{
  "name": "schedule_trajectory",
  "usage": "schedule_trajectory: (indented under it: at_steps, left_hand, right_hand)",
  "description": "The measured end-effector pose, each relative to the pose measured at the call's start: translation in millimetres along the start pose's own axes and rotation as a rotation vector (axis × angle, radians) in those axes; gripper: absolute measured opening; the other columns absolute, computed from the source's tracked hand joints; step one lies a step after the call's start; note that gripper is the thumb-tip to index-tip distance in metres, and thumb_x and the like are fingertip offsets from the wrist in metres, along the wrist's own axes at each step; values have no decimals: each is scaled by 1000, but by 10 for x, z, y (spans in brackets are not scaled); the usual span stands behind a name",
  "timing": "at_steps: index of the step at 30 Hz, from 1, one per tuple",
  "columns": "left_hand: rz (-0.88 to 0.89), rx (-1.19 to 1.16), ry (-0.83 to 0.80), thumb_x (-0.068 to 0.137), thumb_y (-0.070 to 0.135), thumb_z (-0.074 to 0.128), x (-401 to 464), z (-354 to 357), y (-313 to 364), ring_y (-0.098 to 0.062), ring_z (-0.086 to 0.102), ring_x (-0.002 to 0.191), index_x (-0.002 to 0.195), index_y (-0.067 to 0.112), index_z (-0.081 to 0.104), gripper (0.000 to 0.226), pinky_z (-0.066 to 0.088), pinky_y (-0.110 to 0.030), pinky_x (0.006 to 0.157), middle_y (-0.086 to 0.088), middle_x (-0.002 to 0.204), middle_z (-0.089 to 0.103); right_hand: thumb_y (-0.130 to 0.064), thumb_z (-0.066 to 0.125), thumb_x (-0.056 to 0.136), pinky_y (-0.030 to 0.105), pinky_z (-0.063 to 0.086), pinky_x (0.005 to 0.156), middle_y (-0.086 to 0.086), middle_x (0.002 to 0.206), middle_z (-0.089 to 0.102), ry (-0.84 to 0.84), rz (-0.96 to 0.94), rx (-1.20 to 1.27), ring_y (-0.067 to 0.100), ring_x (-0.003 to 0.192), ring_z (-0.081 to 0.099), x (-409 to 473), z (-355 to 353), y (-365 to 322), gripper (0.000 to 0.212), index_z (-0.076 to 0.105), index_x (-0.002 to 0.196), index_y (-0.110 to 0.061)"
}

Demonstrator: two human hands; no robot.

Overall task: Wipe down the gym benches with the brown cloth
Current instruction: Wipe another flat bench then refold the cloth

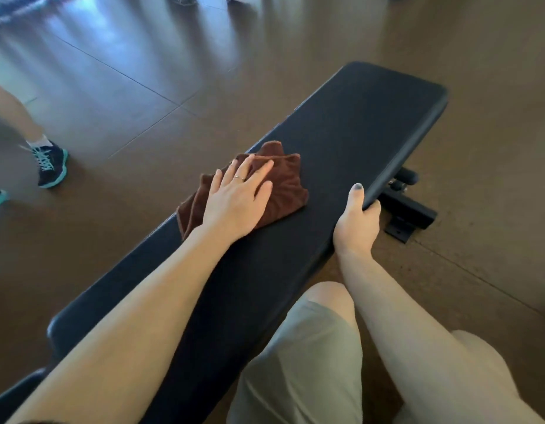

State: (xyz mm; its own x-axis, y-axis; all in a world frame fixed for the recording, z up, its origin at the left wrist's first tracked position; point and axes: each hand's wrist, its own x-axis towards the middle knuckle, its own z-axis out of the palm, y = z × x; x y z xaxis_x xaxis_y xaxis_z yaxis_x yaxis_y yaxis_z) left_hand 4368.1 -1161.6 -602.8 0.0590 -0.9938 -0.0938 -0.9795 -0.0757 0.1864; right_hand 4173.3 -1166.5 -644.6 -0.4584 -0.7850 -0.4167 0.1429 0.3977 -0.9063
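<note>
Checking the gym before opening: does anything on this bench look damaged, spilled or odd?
Nothing stands out. The bench pad looks intact and dry; the left hand presses the brown cloth flat, the right hand grips its edge.

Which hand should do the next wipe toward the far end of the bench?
Left, probably. The left hand already lies flat on the cloth on the bench, with bare pad ahead. The right hand grips the near edge, steadying it.

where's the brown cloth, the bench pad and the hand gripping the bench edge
brown cloth (pixel 285 185): head view, bare folds right of the fingers
bench pad (pixel 366 123): head view, bare top surface
right hand (pixel 355 223): head view, back of hand
</note>
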Motion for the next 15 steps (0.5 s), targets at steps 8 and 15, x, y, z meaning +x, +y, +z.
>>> schedule_trajectory:
  at_steps: [8,15]
  left_hand:
    - [59,24,-64,97,67,-2,-1141,-29,-139,-15,-5,160,160,50,8,66,-7,-41,129,15,171,-2]
    - [32,-10,23,108,57,21,-186,-31,-206,-22,14,159,158,52,26,51,10,-47,129,10,172,17]
  right_hand:
    - [-53,45,107,31,44,99,2,142,58,-12,-14,21,23,129,57,-35,-27,5,62,40,156,-16]
    - [-57,48,104,43,48,112,3,145,57,-3,-1,24,24,130,57,-25,-13,22,67,39,157,-16]
